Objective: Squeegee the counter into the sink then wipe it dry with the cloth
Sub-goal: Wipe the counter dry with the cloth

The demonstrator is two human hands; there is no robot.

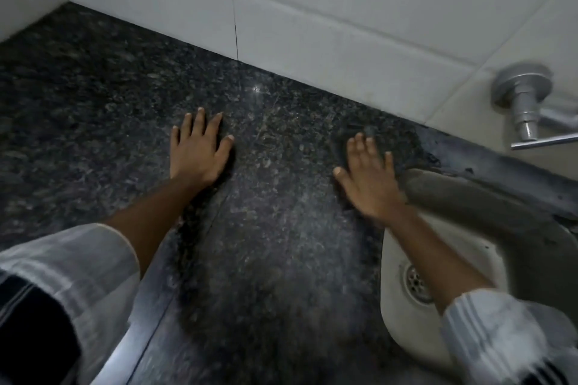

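Note:
A dark speckled granite counter (281, 197) fills most of the view. My left hand (198, 148) lies flat on it, palm down, fingers spread, holding nothing. My right hand (370, 180) rests palm down on the counter at the sink's upper left corner, fingers apart and empty. The pale sink (403, 316) sits at the right, its round metal drain (417, 283) partly hidden by my right forearm. No squeegee or cloth is in view.
White wall tiles (312, 9) run along the counter's back edge. A chrome tap (525, 103) juts from the wall at the upper right above the sink. A metal strip (137, 334) edges the counter's front at the lower left.

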